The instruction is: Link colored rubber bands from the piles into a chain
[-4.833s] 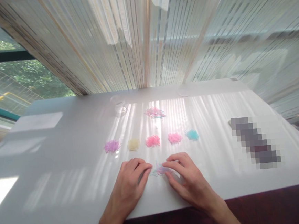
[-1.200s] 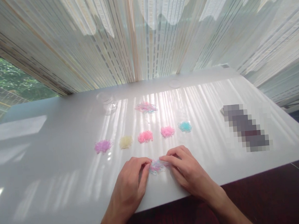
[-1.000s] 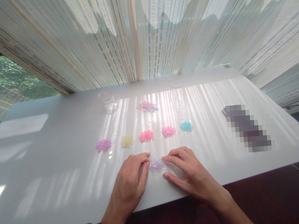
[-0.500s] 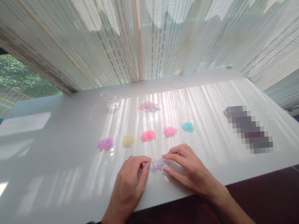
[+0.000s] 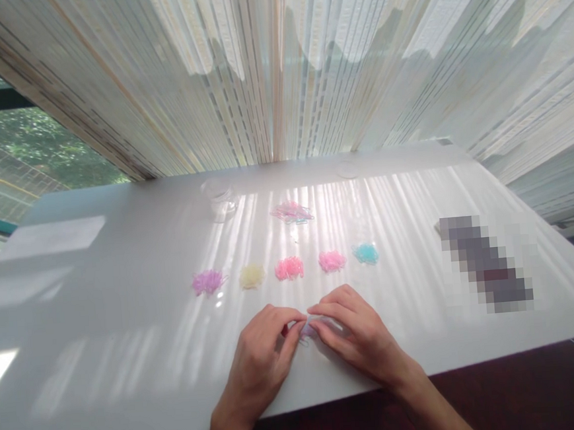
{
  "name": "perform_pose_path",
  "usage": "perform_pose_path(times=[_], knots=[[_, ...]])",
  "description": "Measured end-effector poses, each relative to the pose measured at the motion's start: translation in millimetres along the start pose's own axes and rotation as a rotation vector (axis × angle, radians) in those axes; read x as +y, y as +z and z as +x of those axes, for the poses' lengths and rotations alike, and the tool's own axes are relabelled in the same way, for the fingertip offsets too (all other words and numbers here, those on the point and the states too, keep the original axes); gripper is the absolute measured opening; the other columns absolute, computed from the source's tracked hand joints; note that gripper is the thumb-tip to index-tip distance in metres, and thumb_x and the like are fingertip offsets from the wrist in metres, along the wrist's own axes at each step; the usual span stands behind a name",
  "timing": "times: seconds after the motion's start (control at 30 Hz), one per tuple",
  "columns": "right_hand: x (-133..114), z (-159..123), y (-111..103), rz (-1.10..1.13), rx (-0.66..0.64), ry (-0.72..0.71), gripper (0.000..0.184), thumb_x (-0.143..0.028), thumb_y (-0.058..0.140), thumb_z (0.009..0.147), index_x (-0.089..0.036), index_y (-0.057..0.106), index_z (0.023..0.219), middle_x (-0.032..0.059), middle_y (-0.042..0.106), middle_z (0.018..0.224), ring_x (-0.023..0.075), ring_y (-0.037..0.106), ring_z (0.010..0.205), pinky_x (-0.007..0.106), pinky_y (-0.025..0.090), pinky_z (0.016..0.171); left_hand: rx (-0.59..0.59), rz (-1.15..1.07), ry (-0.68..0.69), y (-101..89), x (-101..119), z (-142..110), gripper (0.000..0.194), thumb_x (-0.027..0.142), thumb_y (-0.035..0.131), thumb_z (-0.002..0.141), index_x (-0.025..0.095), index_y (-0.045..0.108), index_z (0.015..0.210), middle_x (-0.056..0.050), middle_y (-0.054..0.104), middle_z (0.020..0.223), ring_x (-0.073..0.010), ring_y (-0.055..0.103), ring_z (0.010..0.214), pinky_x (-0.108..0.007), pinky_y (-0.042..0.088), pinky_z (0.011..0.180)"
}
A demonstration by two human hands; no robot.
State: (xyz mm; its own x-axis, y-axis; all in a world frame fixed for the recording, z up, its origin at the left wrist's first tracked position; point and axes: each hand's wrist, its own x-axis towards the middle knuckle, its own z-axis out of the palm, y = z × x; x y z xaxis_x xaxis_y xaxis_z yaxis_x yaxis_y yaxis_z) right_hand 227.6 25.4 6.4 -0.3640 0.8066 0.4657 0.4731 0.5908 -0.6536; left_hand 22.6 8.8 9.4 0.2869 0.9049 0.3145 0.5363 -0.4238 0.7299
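Observation:
Near the front of the white table, my hands meet over a small mixed pile of pastel paper clips, mostly covered by my fingers. My left hand has thumb and forefinger pinched at the pile's left side. Facing it, my right hand pinches at the right side, a pale bluish bit showing between the fingertips. Which clips each hand grips is too small to tell. Beyond lie sorted heaps: purple clips, yellow clips, red clips, pink clips and teal clips.
Further back lies a loose pile of larger mixed paper clips. A clear plastic jar stands to its left, and a clear round lid lies at the rear. A blurred-out dark oblong object is at right. Striped curtains hang behind.
My hands have come together over the small pile, hiding most of it. My right thumb and forefinger, apart before, have closed in. The view has shifted slightly.

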Motion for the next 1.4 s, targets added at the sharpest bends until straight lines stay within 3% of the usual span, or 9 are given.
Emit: perform_pose_path(times=[0.23,0.53,1.07,1.4], knots=[[1.0,-1.0,3.4,-0.015,0.031,0.021,0.021,-0.014,0.063,0.097,-0.022,0.067,0.116,0.0059,0.07,0.094,0.0206,0.064,0.087,0.037,0.058,0.076,0.018,-0.005,0.033,0.5,0.7,0.3,0.013,0.014,0.059,0.1,0.023,0.067,0.105,-0.001,0.074,0.088,-0.0149,0.068,0.075,-0.027,0.055,0.071],[0.3,0.8,2.7,0.006,0.03,0.006,0.017,-0.008,0.061,0.096,-0.021,0.069,0.104,0.0043,0.069,0.088,0.0185,0.063,0.082,0.033,0.057,0.073,0.044,0.041,0.018,1.3,0.7,-0.7,0.01,0.017,0.062,0.1,0.022,0.066,0.108,-0.001,0.073,0.087,-0.0137,0.064,0.068,-0.027,0.054,0.069],[-1.4,0.1,0.3,0.028,0.031,0.033,0.017,-0.018,0.067,0.095,-0.024,0.068,0.111,0.0051,0.07,0.092,0.0204,0.065,0.084,0.035,0.058,0.072,0.04,0.057,0.014,1.5,1.0,-1.9,0.008,0.016,0.061,0.1,0.022,0.066,0.102,0.0,0.072,0.085,-0.0137,0.06,0.064,-0.028,0.05,0.065],[-1.0,0.2,0.5,0.042,0.024,0.025,0.012,-0.013,0.065,0.096,-0.022,0.069,0.101,0.0036,0.068,0.087,0.0184,0.062,0.082,0.033,0.056,0.073,0.016,0.054,0.001,1.6,0.1,-3.0,0.008,0.016,0.061,0.1,0.023,0.065,0.102,0.0,0.072,0.087,-0.0138,0.06,0.066,-0.028,0.049,0.067]])
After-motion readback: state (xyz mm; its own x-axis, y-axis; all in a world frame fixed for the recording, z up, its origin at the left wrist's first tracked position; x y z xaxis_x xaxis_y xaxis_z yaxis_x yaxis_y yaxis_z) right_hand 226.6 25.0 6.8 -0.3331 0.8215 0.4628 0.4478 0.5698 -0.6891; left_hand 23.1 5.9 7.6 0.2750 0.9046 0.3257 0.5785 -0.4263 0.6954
